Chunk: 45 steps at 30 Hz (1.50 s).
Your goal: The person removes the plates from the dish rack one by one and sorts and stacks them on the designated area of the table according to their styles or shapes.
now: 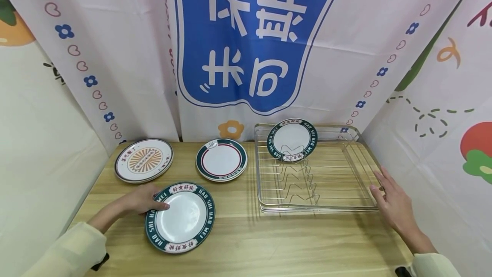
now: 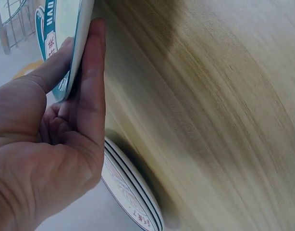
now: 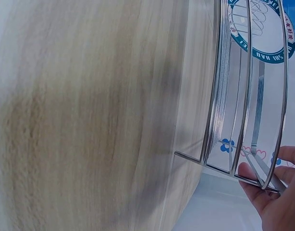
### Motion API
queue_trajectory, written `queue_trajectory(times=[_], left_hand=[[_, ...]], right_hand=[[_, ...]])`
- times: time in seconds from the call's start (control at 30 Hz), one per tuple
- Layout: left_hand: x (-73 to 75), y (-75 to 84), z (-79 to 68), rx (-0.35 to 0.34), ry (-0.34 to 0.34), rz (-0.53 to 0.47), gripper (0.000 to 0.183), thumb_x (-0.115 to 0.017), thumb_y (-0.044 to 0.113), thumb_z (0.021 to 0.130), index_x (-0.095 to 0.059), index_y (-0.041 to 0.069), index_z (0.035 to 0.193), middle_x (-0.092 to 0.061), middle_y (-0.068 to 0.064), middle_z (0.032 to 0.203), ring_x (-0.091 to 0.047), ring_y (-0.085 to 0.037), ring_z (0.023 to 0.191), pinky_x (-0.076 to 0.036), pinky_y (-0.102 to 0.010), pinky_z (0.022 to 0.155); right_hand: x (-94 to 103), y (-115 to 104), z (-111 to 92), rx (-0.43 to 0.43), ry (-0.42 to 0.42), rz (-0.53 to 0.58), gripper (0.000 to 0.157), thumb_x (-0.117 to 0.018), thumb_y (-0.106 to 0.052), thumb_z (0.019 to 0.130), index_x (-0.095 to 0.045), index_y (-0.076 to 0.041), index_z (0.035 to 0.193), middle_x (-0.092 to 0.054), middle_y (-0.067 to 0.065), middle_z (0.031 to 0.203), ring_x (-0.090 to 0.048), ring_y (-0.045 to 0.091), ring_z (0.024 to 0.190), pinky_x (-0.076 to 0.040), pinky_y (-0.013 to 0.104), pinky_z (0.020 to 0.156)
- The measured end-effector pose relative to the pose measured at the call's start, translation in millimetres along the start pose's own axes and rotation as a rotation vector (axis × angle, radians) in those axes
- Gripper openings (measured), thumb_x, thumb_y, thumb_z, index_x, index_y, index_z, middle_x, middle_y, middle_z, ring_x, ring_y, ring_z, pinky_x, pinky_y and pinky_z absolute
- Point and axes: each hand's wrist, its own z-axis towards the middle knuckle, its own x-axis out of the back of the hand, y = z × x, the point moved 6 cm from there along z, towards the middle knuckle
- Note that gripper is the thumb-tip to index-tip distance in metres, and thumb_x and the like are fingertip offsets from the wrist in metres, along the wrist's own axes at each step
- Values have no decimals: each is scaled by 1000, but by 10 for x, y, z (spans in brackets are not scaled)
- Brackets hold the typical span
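Observation:
My left hand pinches the left edge of a white plate with a dark green lettered rim, thumb on top and fingers underneath. In the left wrist view this plate is clear of the wooden surface at the gripped edge. A wire dish rack stands on the right, and my right hand holds its right side. The right wrist view shows thumb and fingers on either side of the rack's top rail. A similar green-rimmed plate stands tilted at the rack's back left.
Patterned plates are stacked at the back left of the wooden table. Beside them lies a smaller green-edged plate with a red ring. A printed curtain hangs behind, with white walls at both sides.

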Motion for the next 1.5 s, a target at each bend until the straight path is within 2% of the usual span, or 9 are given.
queue_trajectory(times=[0.13,0.27,0.5,0.77,1.07,1.2,1.3,1.37,1.5], left_hand=[[-16,-22,2,23,19,14,21,-79,22,95,-67,9,85,-69,-3,69,-64,-15,59,-52,-29,55],[-43,-64,3,36,37,56,25,-81,24,94,-66,10,80,-68,-2,64,-64,-15,53,-55,-30,51],[-81,-115,10,46,64,150,34,-83,31,92,-66,11,71,-65,0,57,-62,-13,45,-52,-25,47],[-78,-110,-24,91,78,217,39,-84,34,91,-66,10,68,-64,-1,56,-63,-14,46,-50,-24,47],[-29,-99,-55,107,108,282,41,-82,38,92,-62,10,71,-64,-2,59,-62,-15,48,-49,-26,48],[70,-26,-75,65,174,347,43,-77,39,96,-61,12,66,-59,0,55,-56,-14,47,-42,-27,49],[152,73,-89,36,224,350,45,-73,38,99,-61,13,64,-57,1,53,-53,-14,47,-39,-28,49],[216,161,-90,17,251,348,43,-71,37,101,-63,13,67,-57,2,55,-52,-14,49,-39,-29,50],[336,385,-81,-25,299,358,31,-68,33,103,-72,10,84,-58,2,63,-52,-15,56,-40,-31,53]], right_hand=[[-4,8,-8,-3,-3,2,46,-63,-20,103,-60,4,143,-51,27,155,-67,12,78,-51,45,61],[-13,17,-8,-3,-7,-1,47,-63,-21,104,-60,4,143,-50,26,156,-68,14,77,-52,45,62],[-22,33,-3,-4,-11,-2,47,-63,-21,104,-60,4,143,-50,25,157,-68,14,78,-52,46,62],[-20,19,22,-7,-10,6,47,-63,-20,103,-59,6,143,-50,27,156,-71,30,72,-51,44,61],[-13,16,20,-14,-8,16,47,-64,-18,102,-59,6,142,-50,28,155,-71,27,70,-50,43,61],[-5,9,18,-5,-3,15,47,-64,-19,102,-60,6,142,-51,28,155,-69,15,72,-51,44,61],[-4,15,13,-2,0,9,47,-64,-19,102,-60,5,142,-51,27,155,-67,9,74,-50,44,60],[-5,21,13,-3,2,8,47,-64,-19,102,-61,5,142,-51,27,155,-66,9,76,-50,43,60],[-9,32,12,-2,6,4,46,-65,-19,102,-61,5,142,-52,26,154,-67,9,78,-51,42,60]])
